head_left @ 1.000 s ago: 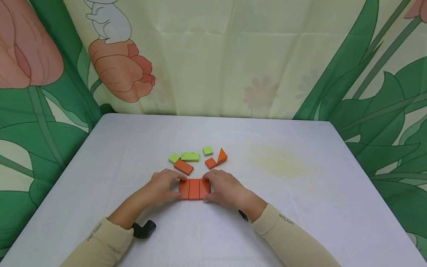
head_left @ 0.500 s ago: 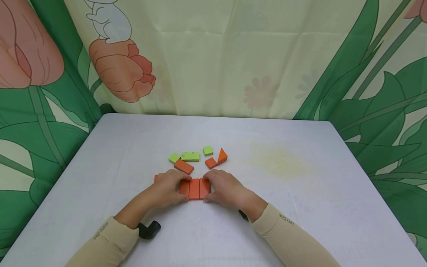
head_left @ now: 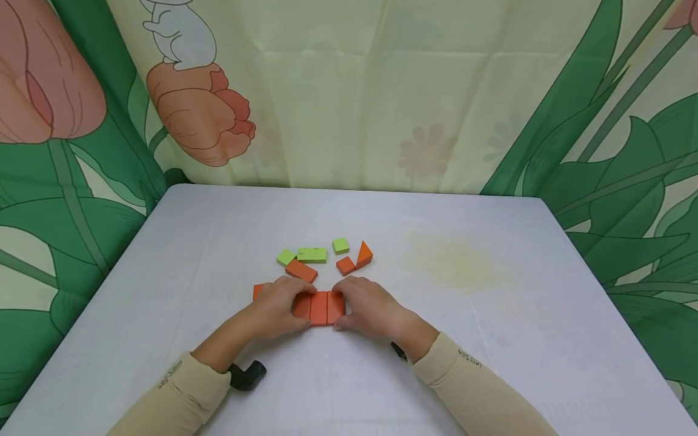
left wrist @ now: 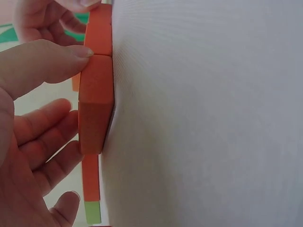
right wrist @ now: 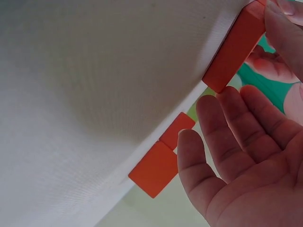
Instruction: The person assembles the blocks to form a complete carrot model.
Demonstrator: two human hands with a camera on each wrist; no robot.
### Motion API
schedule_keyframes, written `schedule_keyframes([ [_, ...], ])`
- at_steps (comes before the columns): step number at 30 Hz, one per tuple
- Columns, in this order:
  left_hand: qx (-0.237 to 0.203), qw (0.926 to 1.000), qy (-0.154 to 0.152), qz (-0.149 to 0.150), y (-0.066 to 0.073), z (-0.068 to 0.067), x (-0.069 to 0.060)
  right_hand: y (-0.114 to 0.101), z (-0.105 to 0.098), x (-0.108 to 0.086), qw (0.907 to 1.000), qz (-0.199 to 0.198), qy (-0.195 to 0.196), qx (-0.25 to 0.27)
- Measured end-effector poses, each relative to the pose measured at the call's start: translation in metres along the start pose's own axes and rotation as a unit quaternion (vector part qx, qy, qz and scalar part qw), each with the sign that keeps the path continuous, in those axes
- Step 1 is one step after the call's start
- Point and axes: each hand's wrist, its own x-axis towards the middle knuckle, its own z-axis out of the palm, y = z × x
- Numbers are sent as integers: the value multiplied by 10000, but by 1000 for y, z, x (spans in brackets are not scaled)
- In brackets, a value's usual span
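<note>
Three orange-red blocks [head_left: 319,309] stand side by side in a row, touching, in the head view. My left hand [head_left: 269,309] grips the leftmost one, thumb at the near end and a finger at the far end. The rightmost is pinched the same way by my right hand [head_left: 376,309]. In the left wrist view, the thumb of my left hand [left wrist: 42,71] lies against an orange block [left wrist: 96,80]. The right wrist view shows an orange block [right wrist: 234,49] at the thumb and fingertips of my right hand [right wrist: 246,156], other fingers extended.
Beyond the row lie an orange block [head_left: 301,270], a green oblong [head_left: 312,255], two small green blocks [head_left: 286,257] [head_left: 340,246], a small orange block [head_left: 345,265] and an orange triangle [head_left: 364,255]. Another orange piece [head_left: 257,291] is partly behind my left hand.
My left hand has shifted right, further over the leftmost block of the row, uncovering part of an orange piece on its left. My right hand and the row look unmoved.
</note>
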Motion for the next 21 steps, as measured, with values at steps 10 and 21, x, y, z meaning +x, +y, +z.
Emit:
schedule_keyframes([
  [10, -42, 10000, -32, 50, 0, 1, 0, 0, 0, -3, 10000, -64, -8, 3],
  [21, -126, 9997, 1, 196, -3, 3, -13, -8, 5, -6, 9999, -59, -97, 66],
])
